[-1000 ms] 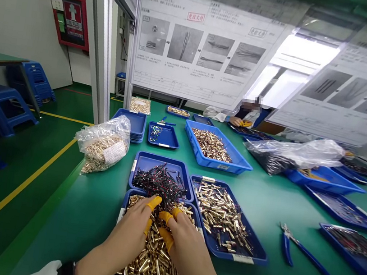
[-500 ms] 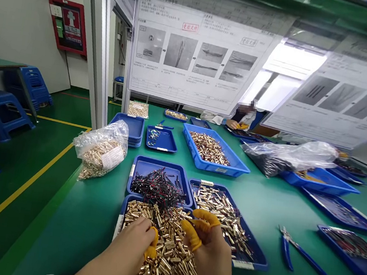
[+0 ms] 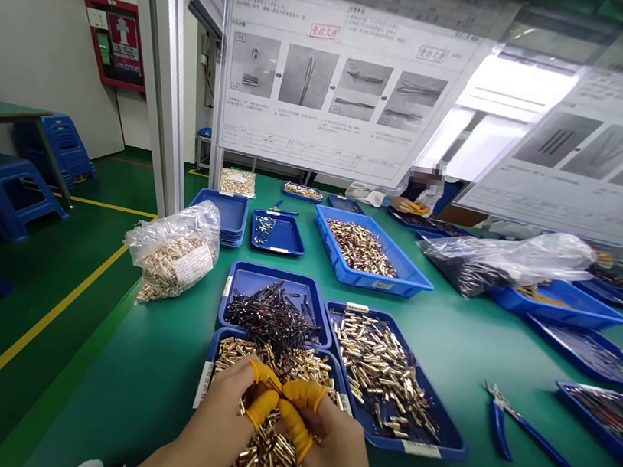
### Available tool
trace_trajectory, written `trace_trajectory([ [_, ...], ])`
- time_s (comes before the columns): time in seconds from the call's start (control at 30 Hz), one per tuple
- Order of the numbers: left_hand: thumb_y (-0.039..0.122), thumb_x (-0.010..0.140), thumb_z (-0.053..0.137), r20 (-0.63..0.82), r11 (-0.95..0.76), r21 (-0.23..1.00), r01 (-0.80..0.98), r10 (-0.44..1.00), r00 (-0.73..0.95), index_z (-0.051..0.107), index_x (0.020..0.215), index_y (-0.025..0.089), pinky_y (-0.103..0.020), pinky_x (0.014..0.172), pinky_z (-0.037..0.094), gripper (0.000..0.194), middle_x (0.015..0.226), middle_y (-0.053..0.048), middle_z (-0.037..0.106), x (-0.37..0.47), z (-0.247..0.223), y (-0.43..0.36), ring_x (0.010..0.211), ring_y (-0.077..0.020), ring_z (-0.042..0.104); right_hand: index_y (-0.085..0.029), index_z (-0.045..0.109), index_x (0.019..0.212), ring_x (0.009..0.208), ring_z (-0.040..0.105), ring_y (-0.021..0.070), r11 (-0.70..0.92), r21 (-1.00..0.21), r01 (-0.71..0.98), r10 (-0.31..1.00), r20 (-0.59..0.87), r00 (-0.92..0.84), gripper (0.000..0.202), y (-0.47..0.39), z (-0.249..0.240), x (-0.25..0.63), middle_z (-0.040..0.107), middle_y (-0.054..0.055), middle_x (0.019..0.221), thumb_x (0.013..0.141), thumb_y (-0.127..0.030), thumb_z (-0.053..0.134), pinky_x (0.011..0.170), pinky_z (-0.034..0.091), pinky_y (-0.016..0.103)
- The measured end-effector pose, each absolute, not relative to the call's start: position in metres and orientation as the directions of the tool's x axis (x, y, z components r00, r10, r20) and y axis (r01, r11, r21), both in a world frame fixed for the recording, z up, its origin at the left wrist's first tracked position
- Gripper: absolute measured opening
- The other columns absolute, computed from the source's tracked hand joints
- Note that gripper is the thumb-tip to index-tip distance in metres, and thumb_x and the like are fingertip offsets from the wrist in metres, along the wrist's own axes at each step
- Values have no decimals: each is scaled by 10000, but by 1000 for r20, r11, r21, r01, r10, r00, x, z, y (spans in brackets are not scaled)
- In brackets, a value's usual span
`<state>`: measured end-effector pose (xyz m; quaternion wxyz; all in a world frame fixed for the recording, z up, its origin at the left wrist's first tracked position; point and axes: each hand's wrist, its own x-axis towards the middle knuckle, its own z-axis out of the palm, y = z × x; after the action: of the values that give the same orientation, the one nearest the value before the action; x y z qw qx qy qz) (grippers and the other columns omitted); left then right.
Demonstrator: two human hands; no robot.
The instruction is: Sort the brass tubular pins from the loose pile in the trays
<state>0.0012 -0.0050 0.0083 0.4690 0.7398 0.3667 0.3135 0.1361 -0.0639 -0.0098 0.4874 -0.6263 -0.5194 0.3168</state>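
Note:
My left hand (image 3: 233, 400) and my right hand (image 3: 322, 428) meet above a blue tray (image 3: 209, 374) full of loose gold-coloured metal tubes (image 3: 277, 453). Yellow finger cots cover the thumb and forefinger of each hand. Both hands are closed in a pinch, fingertips almost touching. A thin dark piece seems to run between them, but the fingers hide most of it. Just beyond lies a tray (image 3: 232, 284) of short black and red wires (image 3: 277, 314). To the right, another tray (image 3: 449, 446) holds gold tubes with wires in them (image 3: 385, 368).
Blue-handled pliers (image 3: 502, 423) lie at the right. A plastic bag of gold parts (image 3: 178, 253) stands left, beside stacked trays (image 3: 221, 213). A large blue bin (image 3: 414, 283) and a bag of black wires (image 3: 468, 271) lie farther back. A co-worker's hands (image 3: 413, 207) show across the table.
My two hands were apart over the tubes. My right hand has come down and left, my left hand has risen slightly, and their fingertips now meet.

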Motion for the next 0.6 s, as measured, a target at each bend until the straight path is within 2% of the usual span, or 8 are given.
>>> trace_trajectory([
  [0.1,88,725,483,137,-313,915,255,835,533,543,673,167,-232,563,355,111,682,0,489,2,6,-4,633,-150,456,-196,588,763,692,643,230,-5,-883,470,972,107,211,20,-65,-8,137,672,66,750,745,-198,596,616,518,313],
  [0.2,97,698,496,123,-276,936,217,837,534,573,686,161,-227,547,345,101,666,5,482,2,3,-4,615,-141,441,-211,527,702,650,635,207,1,-893,451,976,99,192,74,-66,-5,135,662,49,706,751,-175,568,562,495,277],
  [0.3,136,685,511,63,-164,976,146,845,532,595,706,155,-227,537,355,89,639,12,485,3,1,-3,585,-131,443,-211,480,706,501,607,161,-11,-964,267,991,25,130,113,-67,0,130,606,-9,528,803,-234,533,489,473,248],
  [0.37,182,679,538,1,-57,994,90,850,527,589,703,148,-227,524,360,66,605,20,486,2,1,-2,553,-124,448,-206,472,736,447,597,139,-21,-997,73,995,-14,100,181,-66,4,128,572,-40,485,823,-354,531,466,475,237],
  [0.47,236,664,587,-53,46,999,26,854,518,586,720,143,-235,534,377,108,589,19,514,2,1,1,553,-131,480,-199,488,785,508,640,141,-50,-985,-163,988,-72,134,335,-62,9,129,626,-12,622,741,-514,593,482,502,241],
  [0.53,238,662,604,-59,67,998,3,865,498,595,737,146,-241,555,394,119,617,11,538,1,1,3,585,-138,503,-196,502,767,523,651,147,-93,-973,-212,981,-127,150,374,-59,10,132,646,-6,631,665,-514,672,496,507,243],
  [0.6,236,659,617,-78,101,995,-23,882,465,588,734,153,-238,542,402,116,638,13,543,1,0,5,571,-129,503,-186,523,728,465,631,136,-141,-969,-203,972,-174,157,385,-57,11,135,635,-26,521,594,-472,744,466,484,222],
])
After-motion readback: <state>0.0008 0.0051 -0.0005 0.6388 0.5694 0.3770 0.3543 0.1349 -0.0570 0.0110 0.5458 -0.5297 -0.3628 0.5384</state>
